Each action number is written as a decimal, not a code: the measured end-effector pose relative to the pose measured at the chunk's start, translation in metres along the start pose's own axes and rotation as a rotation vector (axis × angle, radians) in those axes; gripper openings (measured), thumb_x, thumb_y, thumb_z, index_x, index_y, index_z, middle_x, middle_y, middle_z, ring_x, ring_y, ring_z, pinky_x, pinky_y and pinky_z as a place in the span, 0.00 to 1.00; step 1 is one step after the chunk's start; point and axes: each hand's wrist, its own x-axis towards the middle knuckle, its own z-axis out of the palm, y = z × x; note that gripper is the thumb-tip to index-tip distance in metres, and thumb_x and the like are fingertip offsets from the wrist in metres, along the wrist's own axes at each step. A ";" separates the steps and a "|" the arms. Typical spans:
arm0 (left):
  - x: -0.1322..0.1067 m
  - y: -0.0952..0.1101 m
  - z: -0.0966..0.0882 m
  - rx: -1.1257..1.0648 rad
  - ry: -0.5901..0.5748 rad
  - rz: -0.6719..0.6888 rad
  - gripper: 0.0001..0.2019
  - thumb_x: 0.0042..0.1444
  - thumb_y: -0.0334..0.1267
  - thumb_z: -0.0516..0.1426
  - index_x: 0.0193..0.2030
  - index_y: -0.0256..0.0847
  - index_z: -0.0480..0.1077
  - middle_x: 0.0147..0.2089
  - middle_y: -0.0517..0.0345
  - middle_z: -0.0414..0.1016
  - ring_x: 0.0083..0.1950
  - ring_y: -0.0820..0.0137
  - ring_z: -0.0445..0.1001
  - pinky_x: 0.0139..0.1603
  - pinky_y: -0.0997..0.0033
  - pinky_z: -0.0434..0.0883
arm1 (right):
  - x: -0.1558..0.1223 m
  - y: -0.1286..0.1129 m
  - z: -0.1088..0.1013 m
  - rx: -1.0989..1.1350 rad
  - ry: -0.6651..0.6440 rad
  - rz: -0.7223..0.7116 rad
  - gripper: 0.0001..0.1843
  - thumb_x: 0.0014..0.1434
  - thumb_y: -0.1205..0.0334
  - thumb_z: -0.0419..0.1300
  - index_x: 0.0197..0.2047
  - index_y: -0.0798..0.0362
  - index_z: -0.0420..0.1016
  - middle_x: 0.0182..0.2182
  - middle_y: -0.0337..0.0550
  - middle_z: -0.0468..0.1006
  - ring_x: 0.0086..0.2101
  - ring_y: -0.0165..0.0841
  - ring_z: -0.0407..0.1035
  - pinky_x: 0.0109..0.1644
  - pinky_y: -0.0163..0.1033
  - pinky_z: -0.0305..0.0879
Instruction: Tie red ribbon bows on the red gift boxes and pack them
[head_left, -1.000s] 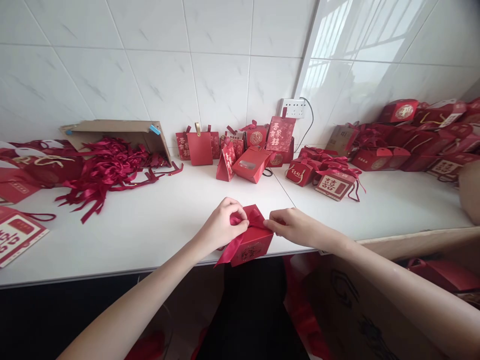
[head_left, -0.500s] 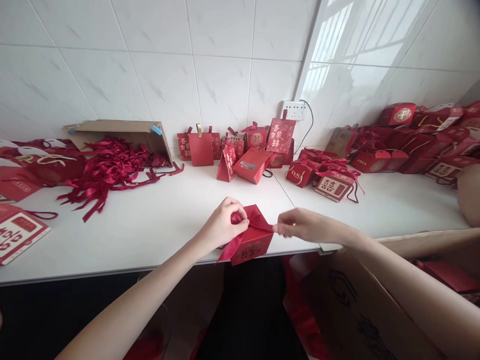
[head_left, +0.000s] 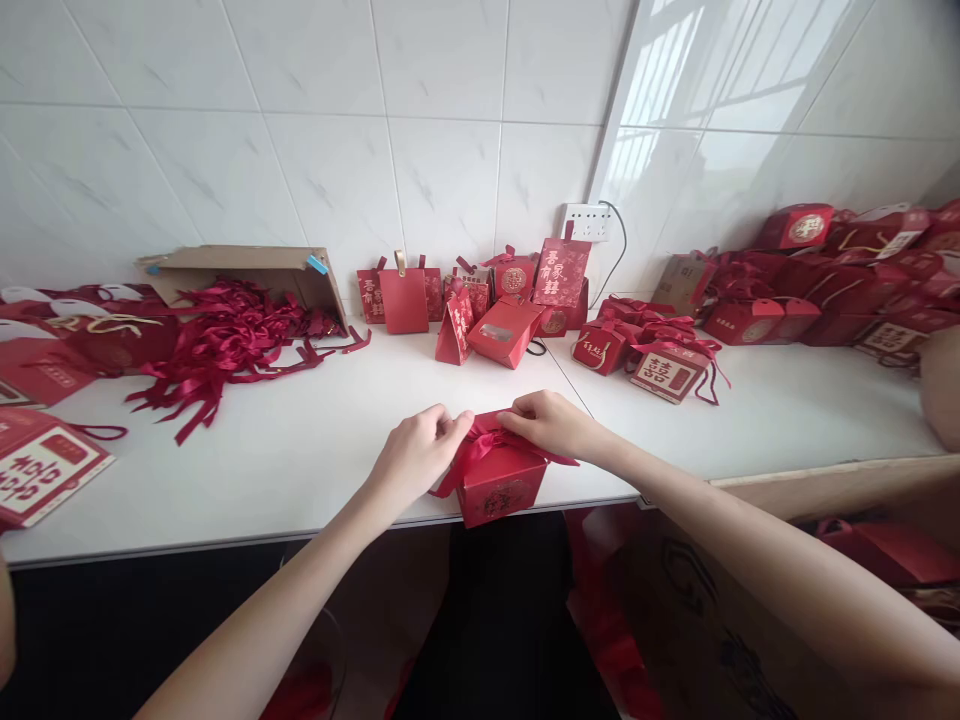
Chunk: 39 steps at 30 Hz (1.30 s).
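Observation:
A small red gift box (head_left: 501,487) with gold print stands at the near edge of the white counter (head_left: 300,450). A red ribbon (head_left: 480,445) is wrapped over its top, with loose ends hanging off the left and right sides. My left hand (head_left: 418,450) pinches the ribbon at the box's top left. My right hand (head_left: 544,422) is closed on the ribbon at the top right. The two hands nearly meet above the box.
A tipped cardboard carton (head_left: 247,272) spills a heap of red ribbons (head_left: 225,340) at the left. Several red boxes and bags (head_left: 495,310) stand against the tiled wall, and more pile up (head_left: 825,285) at the right. A printed flat box (head_left: 45,470) lies far left. An open brown carton (head_left: 720,620) sits below right.
My right hand has moved in from the box's right side to its top, drawing the ribbon with it. My left hand has shifted slightly left and down on the ribbon.

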 end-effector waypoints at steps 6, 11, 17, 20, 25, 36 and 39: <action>-0.001 -0.008 0.005 -0.186 -0.019 0.063 0.11 0.55 0.48 0.51 0.34 0.42 0.66 0.29 0.62 0.69 0.30 0.69 0.69 0.31 0.72 0.64 | -0.009 0.009 0.006 0.240 -0.028 0.029 0.20 0.57 0.47 0.50 0.22 0.52 0.59 0.18 0.32 0.59 0.22 0.25 0.53 0.25 0.34 0.50; 0.005 0.000 0.001 -0.187 -0.018 0.026 0.18 0.57 0.53 0.48 0.28 0.42 0.66 0.24 0.64 0.65 0.26 0.71 0.66 0.28 0.73 0.60 | -0.016 0.013 0.011 0.270 0.031 -0.039 0.20 0.58 0.47 0.50 0.22 0.52 0.58 0.19 0.31 0.58 0.23 0.26 0.52 0.26 0.33 0.49; 0.006 0.003 0.003 -0.162 -0.044 0.009 0.09 0.53 0.44 0.51 0.29 0.42 0.66 0.23 0.65 0.60 0.25 0.73 0.63 0.26 0.74 0.59 | -0.021 0.013 0.013 0.184 0.087 -0.135 0.17 0.61 0.52 0.49 0.23 0.52 0.57 0.20 0.33 0.61 0.24 0.27 0.54 0.29 0.35 0.53; 0.002 -0.002 0.003 -0.173 -0.053 0.050 0.07 0.52 0.41 0.51 0.31 0.42 0.66 0.23 0.66 0.57 0.24 0.74 0.61 0.26 0.75 0.59 | -0.022 0.015 0.014 0.141 0.108 -0.188 0.16 0.61 0.54 0.49 0.24 0.51 0.58 0.21 0.34 0.63 0.24 0.27 0.55 0.29 0.34 0.54; 0.001 -0.007 -0.003 -0.160 -0.129 0.129 0.07 0.52 0.40 0.52 0.34 0.43 0.68 0.25 0.65 0.59 0.26 0.74 0.61 0.28 0.75 0.60 | -0.022 0.018 0.014 0.135 0.116 -0.235 0.15 0.62 0.55 0.49 0.26 0.52 0.59 0.22 0.35 0.65 0.24 0.27 0.57 0.29 0.33 0.55; 0.005 0.004 -0.014 -0.274 -0.279 0.099 0.11 0.55 0.44 0.52 0.32 0.40 0.71 0.23 0.63 0.66 0.23 0.75 0.62 0.26 0.75 0.59 | -0.022 0.019 0.013 0.102 0.107 -0.221 0.15 0.61 0.54 0.50 0.26 0.51 0.60 0.23 0.36 0.67 0.24 0.27 0.59 0.29 0.34 0.56; 0.008 0.005 -0.017 -0.286 -0.399 0.008 0.13 0.56 0.45 0.52 0.29 0.39 0.68 0.16 0.67 0.58 0.17 0.78 0.55 0.20 0.76 0.54 | -0.022 0.020 0.012 0.113 0.099 -0.223 0.15 0.62 0.54 0.50 0.26 0.51 0.60 0.22 0.36 0.67 0.24 0.28 0.58 0.29 0.34 0.56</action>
